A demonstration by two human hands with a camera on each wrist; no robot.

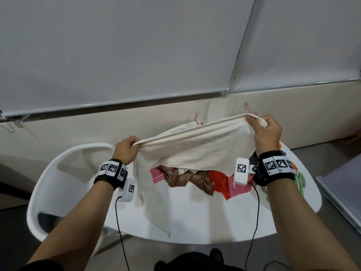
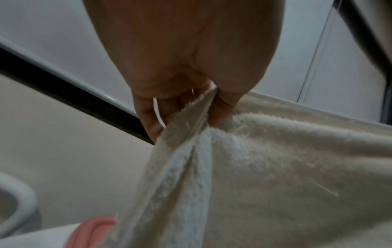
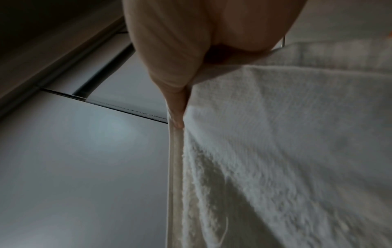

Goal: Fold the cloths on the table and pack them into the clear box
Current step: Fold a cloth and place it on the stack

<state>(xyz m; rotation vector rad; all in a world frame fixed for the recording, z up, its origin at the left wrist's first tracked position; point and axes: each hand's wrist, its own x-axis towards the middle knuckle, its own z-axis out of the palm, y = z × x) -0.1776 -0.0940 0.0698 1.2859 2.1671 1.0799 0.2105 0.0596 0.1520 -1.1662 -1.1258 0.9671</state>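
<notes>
A cream towel (image 1: 195, 145) hangs stretched in the air above the round white table (image 1: 195, 222). My left hand (image 1: 127, 148) pinches its left top corner, and my right hand (image 1: 263, 130) grips the right top corner. In the left wrist view, the fingers (image 2: 152, 124) clamp the towel's (image 2: 265, 167) hemmed edge. In the right wrist view, the towel (image 3: 275, 151) hangs from the hand (image 3: 180, 107). Under the towel lie a brown cloth (image 1: 187, 179), a red cloth (image 1: 220, 182) and pink cloths (image 1: 157, 174). The clear box (image 1: 218, 112) stands behind the towel, mostly hidden.
A white chair (image 1: 58, 173) stands left of the table. A patterned cloth with green and orange (image 1: 298, 178) lies at the table's right edge. A grey surface (image 1: 343, 184) sits further right. Cables (image 1: 119, 222) hang from both wrist cameras. A wall and blinds stand behind.
</notes>
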